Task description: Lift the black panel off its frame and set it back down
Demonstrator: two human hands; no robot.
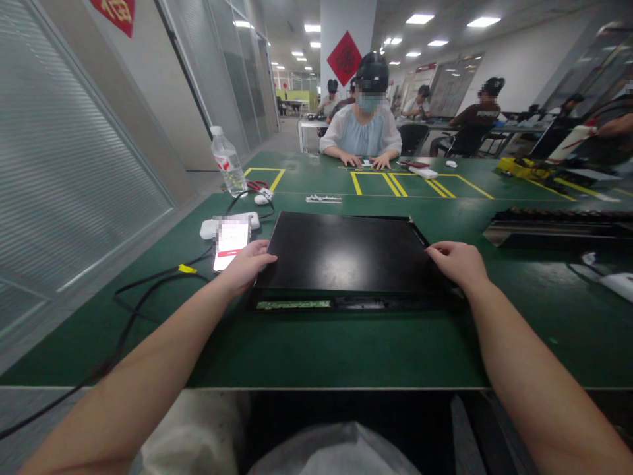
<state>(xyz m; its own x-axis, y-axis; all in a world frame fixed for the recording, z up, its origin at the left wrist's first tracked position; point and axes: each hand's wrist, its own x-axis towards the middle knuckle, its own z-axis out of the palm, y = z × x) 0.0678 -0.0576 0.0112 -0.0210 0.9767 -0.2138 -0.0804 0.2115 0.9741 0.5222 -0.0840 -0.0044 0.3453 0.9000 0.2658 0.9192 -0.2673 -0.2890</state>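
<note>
A flat black panel (pixel 346 254) lies on the green table (pixel 316 349) in front of me, with a strip of circuit board (pixel 293 305) showing along its near edge. My left hand (pixel 246 264) rests on the panel's left edge, fingers curled over it. My right hand (pixel 457 261) holds the right edge, fingers bent over the corner. Both hands grip the panel from opposite sides.
A lit phone (pixel 231 243) lies left of the panel on a white power bank (pixel 210 227), with black cables (pixel 148 290) trailing off. A water bottle (pixel 228 161) stands behind. A black device (pixel 558 227) lies at right. A person (pixel 366 125) sits across; others work beyond.
</note>
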